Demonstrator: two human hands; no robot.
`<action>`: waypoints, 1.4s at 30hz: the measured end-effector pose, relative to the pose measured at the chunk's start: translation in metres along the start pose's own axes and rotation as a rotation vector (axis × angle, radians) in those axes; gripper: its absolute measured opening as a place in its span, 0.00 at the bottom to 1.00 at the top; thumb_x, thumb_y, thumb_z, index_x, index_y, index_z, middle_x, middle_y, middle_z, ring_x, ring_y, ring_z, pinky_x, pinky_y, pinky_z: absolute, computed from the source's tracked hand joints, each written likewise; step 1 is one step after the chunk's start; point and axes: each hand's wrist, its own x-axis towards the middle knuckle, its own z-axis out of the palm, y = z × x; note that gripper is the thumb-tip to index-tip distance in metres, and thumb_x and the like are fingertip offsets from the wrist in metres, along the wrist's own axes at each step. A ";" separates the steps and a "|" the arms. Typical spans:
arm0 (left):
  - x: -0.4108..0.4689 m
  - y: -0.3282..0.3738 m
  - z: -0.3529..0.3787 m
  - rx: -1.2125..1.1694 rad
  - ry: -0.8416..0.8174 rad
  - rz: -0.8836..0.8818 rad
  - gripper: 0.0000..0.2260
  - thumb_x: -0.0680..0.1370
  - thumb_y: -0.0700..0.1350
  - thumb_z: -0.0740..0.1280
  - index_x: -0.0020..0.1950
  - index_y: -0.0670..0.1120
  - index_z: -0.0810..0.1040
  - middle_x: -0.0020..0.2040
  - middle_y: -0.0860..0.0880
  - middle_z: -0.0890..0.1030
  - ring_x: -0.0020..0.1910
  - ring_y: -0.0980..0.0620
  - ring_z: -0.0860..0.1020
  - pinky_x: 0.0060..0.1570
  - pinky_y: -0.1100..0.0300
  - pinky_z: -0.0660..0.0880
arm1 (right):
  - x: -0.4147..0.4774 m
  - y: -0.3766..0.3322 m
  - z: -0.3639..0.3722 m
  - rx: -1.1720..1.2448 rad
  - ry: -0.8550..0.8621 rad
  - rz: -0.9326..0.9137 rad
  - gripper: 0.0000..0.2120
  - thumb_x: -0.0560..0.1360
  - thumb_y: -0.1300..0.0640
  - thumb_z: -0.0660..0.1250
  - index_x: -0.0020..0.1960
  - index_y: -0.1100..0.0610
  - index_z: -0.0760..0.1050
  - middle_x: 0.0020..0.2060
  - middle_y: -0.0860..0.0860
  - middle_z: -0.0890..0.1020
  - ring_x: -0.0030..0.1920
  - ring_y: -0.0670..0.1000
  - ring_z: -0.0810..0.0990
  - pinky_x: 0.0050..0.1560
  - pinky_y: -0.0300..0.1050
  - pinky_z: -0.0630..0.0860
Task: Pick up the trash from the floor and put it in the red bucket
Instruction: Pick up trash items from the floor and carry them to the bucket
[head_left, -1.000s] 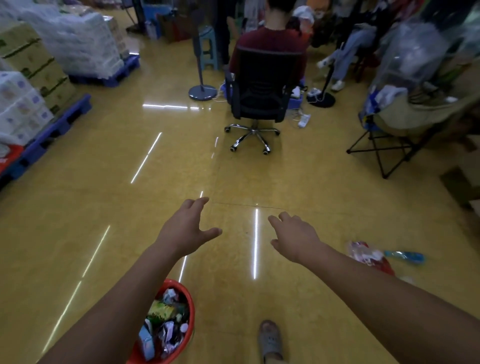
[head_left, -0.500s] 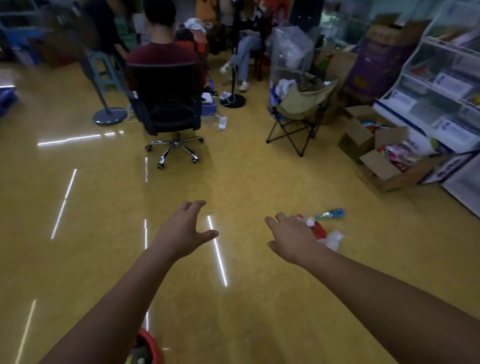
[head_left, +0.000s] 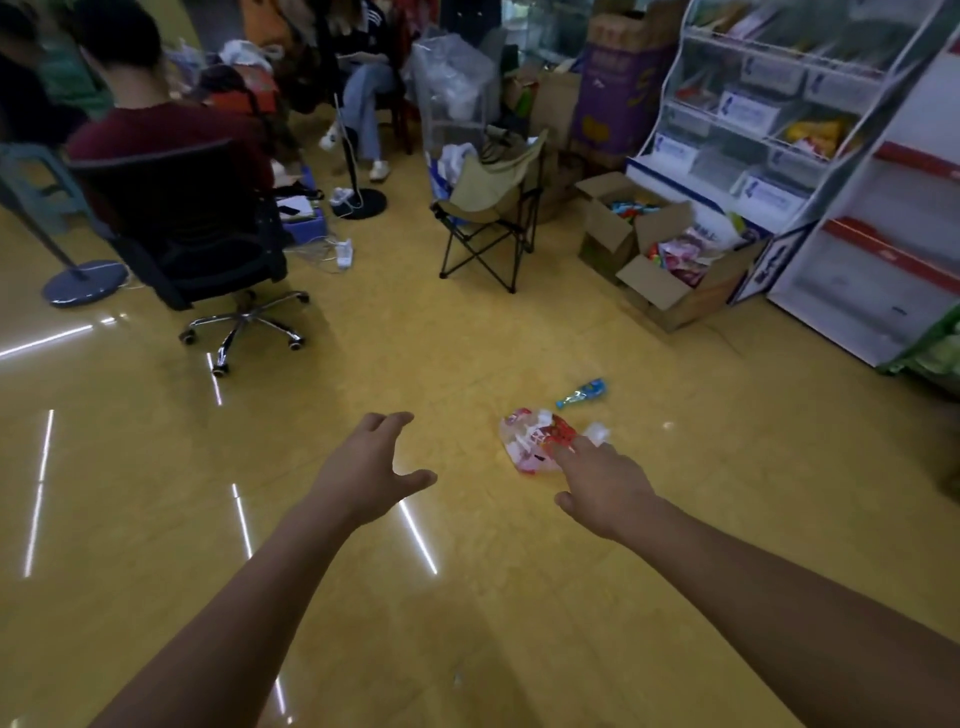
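A crumpled red and white plastic wrapper lies on the yellow floor, with a small white scrap at its right. A little farther off lies a small blue bottle. My right hand is stretched out over the near edge of the wrapper, fingers apart, holding nothing. My left hand hangs open to the left of the wrapper, over bare floor. The red bucket is out of view.
A person sits in a black office chair at the far left. A folding camp chair stands ahead. Open cardboard boxes and white shelving line the right side. A fan base sits far left.
The view has swung right and the red bucket has dropped out of sight. The wrapper and bottle now lie close ahead, and my right hand has reached over the wrapper.
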 end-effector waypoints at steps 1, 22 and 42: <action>0.004 0.011 0.006 0.008 -0.012 0.008 0.37 0.71 0.61 0.72 0.75 0.53 0.62 0.71 0.51 0.67 0.61 0.51 0.74 0.56 0.55 0.74 | -0.002 0.014 0.002 0.000 -0.008 0.013 0.28 0.76 0.45 0.64 0.73 0.50 0.61 0.68 0.53 0.68 0.64 0.57 0.71 0.56 0.52 0.73; 0.089 0.218 0.117 0.107 -0.123 0.081 0.36 0.70 0.61 0.72 0.75 0.53 0.63 0.71 0.50 0.68 0.59 0.51 0.75 0.51 0.57 0.74 | -0.027 0.287 0.018 0.081 -0.078 0.200 0.29 0.77 0.43 0.63 0.74 0.50 0.58 0.66 0.53 0.68 0.63 0.57 0.71 0.55 0.51 0.74; 0.244 0.271 0.172 0.091 -0.234 0.169 0.35 0.70 0.59 0.73 0.73 0.52 0.65 0.67 0.50 0.70 0.56 0.51 0.75 0.46 0.61 0.69 | 0.046 0.383 0.022 0.113 -0.148 0.314 0.30 0.78 0.44 0.62 0.76 0.50 0.56 0.69 0.53 0.66 0.65 0.57 0.69 0.57 0.52 0.76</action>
